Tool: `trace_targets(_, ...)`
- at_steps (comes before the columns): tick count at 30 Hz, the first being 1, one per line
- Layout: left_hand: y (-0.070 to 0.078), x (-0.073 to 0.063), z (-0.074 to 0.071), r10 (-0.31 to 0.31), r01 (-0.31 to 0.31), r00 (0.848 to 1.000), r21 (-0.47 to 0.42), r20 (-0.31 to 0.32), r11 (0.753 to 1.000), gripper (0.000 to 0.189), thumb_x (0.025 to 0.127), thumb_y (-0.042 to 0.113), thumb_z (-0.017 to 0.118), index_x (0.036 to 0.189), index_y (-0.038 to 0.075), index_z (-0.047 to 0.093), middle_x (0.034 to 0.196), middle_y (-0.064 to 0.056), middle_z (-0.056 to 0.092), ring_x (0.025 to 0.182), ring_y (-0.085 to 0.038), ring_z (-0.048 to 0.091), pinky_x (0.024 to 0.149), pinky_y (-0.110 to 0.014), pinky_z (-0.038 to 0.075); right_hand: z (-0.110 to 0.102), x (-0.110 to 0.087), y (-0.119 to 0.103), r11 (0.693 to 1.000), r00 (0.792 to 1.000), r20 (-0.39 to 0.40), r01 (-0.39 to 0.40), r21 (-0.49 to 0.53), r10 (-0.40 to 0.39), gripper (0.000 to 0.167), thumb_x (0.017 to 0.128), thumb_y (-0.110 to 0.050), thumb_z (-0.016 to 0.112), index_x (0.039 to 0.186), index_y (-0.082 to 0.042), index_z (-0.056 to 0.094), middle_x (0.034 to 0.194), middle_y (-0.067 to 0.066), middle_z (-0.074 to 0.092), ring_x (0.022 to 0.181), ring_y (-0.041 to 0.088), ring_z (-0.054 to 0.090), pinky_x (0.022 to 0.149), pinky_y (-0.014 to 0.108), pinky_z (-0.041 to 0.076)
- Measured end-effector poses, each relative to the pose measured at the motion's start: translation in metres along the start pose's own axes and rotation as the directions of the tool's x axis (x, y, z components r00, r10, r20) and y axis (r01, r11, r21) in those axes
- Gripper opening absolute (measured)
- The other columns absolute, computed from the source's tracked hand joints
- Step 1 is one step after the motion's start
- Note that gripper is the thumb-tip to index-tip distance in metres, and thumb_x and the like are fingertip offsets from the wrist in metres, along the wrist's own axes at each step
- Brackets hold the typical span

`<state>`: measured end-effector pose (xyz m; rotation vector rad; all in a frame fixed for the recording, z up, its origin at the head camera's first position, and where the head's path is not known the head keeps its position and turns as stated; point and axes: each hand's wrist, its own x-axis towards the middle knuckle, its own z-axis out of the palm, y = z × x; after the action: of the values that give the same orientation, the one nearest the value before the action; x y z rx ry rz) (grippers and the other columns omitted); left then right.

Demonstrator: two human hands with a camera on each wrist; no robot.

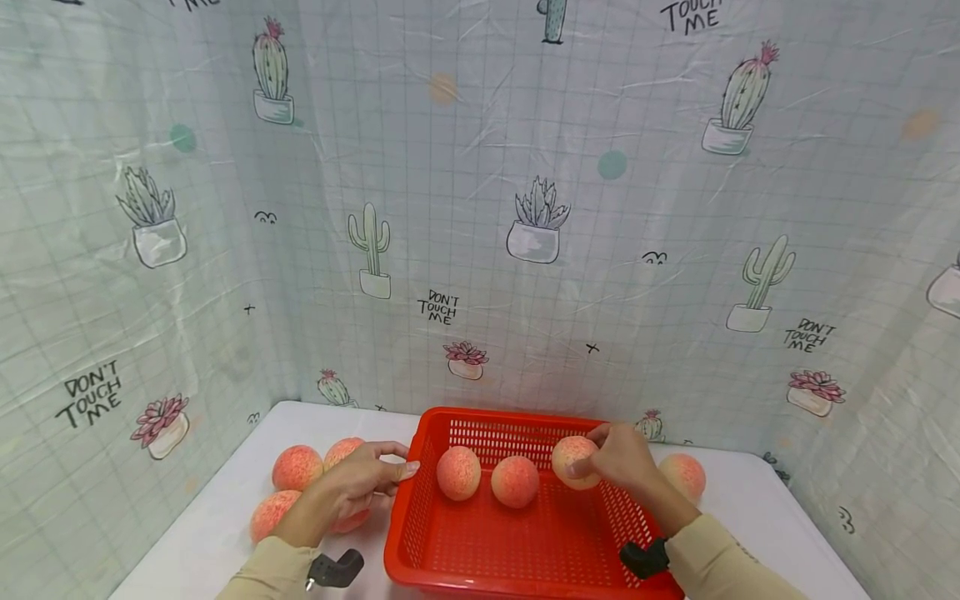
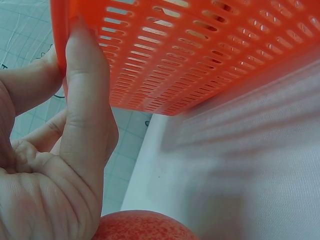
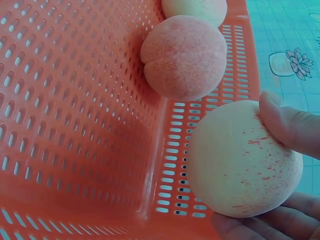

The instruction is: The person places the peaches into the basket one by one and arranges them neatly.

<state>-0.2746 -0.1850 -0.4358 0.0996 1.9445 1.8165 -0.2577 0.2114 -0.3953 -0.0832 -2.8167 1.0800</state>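
A red plastic basket (image 1: 510, 546) with slotted walls stands on the white table. Inside, along its back side, are two pinkish peaches, a left peach (image 1: 458, 473) and a middle peach (image 1: 515, 482). My right hand (image 1: 626, 458) grips a paler peach (image 1: 574, 462) over the basket's back right part, thumb on one side and fingers on the other in the right wrist view. At the basket's left rim (image 2: 59, 40), my left hand (image 1: 367, 477) pinches the edge between thumb and fingers. Whether the gripped peach touches the basket floor, I cannot tell.
Several peaches lie left of the basket, among them one peach (image 1: 297, 467) at the back and another peach (image 1: 272, 515) nearer, partly behind my left arm. A single peach (image 1: 684, 477) sits right of the basket. A cactus-print curtain (image 1: 480, 250) surrounds the white table (image 1: 757, 500).
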Motion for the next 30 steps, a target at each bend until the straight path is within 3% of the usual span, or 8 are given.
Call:
trace_targets(7,-0.001,0.000,-0.001,-0.001,0.001,1.000,0.004,0.012,1.000,0.043,0.101,0.021,0.070,0.133,-0.004,0.055,0.081,-0.001,0.070,0.063,-0.008,0.056,0.057,-0.019,0.053,0.003,0.001,0.000,0.999,0.999,0.016,-0.036,0.012,0.036,0.058,0.061,-0.019,0.098,0.109,0.004,0.075,0.098,0.011,0.077,0.084,0.023,0.065,0.076,0.042,0.059)
trace_targets(30,0.000,0.000,0.000,-0.006,0.006,1.000,-0.018,0.010,1.000,0.045,0.101,0.020,0.069,0.136,-0.004,0.053,0.084,-0.002,0.071,0.063,-0.008,0.057,0.059,-0.020,0.056,0.012,0.004,0.005,1.000,1.000,0.008,0.014,-0.024,-0.014,0.042,0.060,-0.016,0.097,0.093,0.000,0.077,0.082,0.005,0.074,0.075,0.019,0.061,0.065,0.034,0.054)
